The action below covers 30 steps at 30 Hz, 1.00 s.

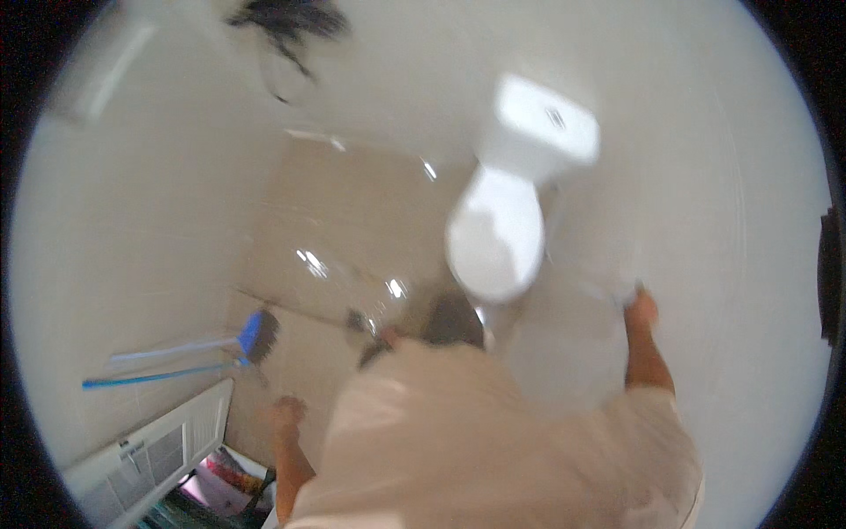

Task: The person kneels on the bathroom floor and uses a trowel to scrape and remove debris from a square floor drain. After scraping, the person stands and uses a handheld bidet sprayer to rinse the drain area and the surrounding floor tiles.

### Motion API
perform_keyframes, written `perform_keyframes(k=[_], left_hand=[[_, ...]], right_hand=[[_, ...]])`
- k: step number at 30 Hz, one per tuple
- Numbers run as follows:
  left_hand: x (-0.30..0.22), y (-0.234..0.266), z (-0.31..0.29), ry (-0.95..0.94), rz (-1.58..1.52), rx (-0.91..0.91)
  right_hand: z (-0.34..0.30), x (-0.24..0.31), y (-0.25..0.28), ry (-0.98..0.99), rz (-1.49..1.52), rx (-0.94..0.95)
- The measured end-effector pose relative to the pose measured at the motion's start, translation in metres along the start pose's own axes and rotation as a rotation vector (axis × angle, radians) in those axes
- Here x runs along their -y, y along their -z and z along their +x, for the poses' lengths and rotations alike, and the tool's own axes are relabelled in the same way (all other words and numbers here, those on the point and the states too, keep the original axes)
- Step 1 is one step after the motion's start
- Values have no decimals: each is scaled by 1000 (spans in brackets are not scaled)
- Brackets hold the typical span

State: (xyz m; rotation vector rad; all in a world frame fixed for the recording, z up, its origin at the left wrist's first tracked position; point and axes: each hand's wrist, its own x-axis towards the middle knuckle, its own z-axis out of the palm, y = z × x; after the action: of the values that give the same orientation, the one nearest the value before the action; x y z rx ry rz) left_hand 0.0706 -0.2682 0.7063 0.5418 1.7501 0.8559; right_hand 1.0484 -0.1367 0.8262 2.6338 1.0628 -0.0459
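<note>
My right hand [643, 309] is at the wall to the right of the white toilet [498, 238]. Its fingers are closed at a small greyish thing, too blurred to name; a faint thin line runs from there toward the toilet. The toilet's lid is down, and its tank [546, 119] stands against the far wall. Low on the left hangs my left hand [288, 412], over the floor near the door. Motion smears its fingers, and nothing shows clearly in it.
A blue broom [256, 337] and a blue pole [163, 376] lean at the left wall. Below them stands a white door [181, 441], with colourful items beyond it. The brown tiled floor [352, 203] shines as if wet. Something dark and stringy [291, 22] hangs at the upper left.
</note>
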Motion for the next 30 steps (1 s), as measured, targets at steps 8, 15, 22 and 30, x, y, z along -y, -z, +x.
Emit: perform_keyframes(k=[8, 15, 22, 30], left_hand=[[-5, -16, -19, 216, 290, -65], [-13, 1, -9, 302, 309, -200], [-32, 10, 4, 361, 128, -276], [-11, -35, 18, 350, -168, -438]], right_hand=[[-99, 2, 7, -305, 56, -41], [-79, 121, -26, 63, 463, -224], [-83, 289, 45, 672, 578, -359], [74, 478, 178, 969, 611, -259]])
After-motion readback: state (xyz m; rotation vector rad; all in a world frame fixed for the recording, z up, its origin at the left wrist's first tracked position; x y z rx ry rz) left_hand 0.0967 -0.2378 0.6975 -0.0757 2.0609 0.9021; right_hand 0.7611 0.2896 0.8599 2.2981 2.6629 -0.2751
